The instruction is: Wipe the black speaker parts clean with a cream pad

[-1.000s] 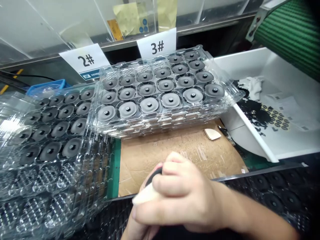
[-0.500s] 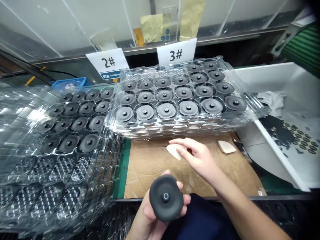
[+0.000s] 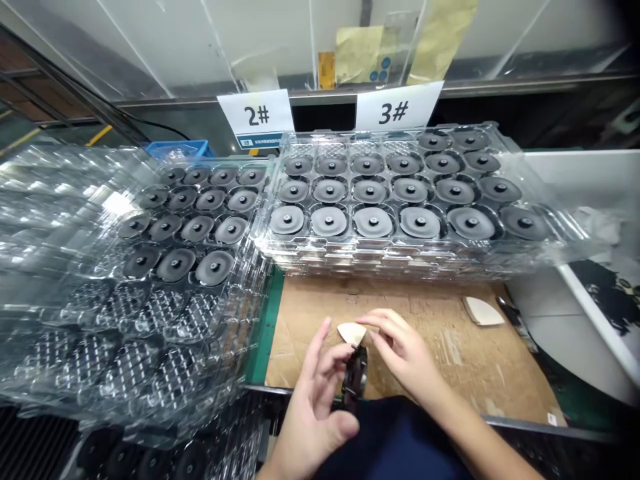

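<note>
My left hand grips a black round disc part in its fingers, thumb apart; the disc is turned nearly edge-on. My right hand pinches a cream wedge-shaped pad between thumb and fingers. The pad's lower tip is at the upper edge of the disc; whether they touch I cannot tell. Both hands are above a brown cardboard sheet. A second cream wedge pad lies at the sheet's right side.
Ahead stands a stack of clear trays with several black discs, beneath a "3#" sign. Another clear tray stack stands left, near a "2#" sign. At right is a white bin and a dark slim tool.
My left hand has turned the disc from face-up to edge-on and lifted it towards the pad. My right hand has lowered the pad to the disc. The view has shifted left.
</note>
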Demonstrator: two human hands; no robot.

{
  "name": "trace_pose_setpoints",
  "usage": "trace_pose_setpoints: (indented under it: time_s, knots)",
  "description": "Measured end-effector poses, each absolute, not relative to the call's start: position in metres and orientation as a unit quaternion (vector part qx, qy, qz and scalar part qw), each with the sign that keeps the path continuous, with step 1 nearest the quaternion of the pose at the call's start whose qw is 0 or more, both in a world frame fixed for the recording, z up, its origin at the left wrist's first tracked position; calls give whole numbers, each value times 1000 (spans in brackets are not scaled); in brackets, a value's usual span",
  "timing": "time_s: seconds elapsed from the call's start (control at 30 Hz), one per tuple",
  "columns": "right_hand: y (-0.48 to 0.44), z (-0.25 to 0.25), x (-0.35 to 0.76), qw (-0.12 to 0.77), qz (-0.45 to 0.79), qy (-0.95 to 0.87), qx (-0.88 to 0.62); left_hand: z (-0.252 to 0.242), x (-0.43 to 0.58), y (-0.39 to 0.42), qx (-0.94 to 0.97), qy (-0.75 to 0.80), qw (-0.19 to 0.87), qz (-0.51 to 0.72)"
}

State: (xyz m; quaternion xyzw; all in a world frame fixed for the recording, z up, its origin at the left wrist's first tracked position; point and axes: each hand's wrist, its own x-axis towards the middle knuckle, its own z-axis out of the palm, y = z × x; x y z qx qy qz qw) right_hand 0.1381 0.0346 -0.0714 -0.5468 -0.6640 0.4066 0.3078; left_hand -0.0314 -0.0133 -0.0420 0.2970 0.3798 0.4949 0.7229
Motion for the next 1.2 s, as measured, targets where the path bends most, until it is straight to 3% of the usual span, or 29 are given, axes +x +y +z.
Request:
trace_pose_setpoints:
  time_s: [0.1, 0.2, 0.37, 0.53, 0.7, 0.87, 1.2]
  knots:
    - [28, -69, 145, 314, 411, -648, -559, -44, -38, -13, 517, 489, 542, 448]
    - [20, -66, 154, 321, 413, -633, -570, -44, -44, -10, 680, 466, 403, 397]
    - [9, -41, 160, 344, 478, -591, -551, -40, -46, -8, 741, 439, 346, 373]
    - [7, -15, 152, 310, 607, -539, -494, -35, -46, -11, 720, 440, 402, 356]
    - [13, -2, 153, 237, 720, -509, -409, -29, -47, -13, 643, 414, 552, 333]
    - [15, 2, 158, 234, 805, -430, -336, -25, -42, -11, 577, 360, 669, 299]
    - [1, -14, 180, 257, 850, -347, -301, -18, -24, -8, 553, 323, 733, 229]
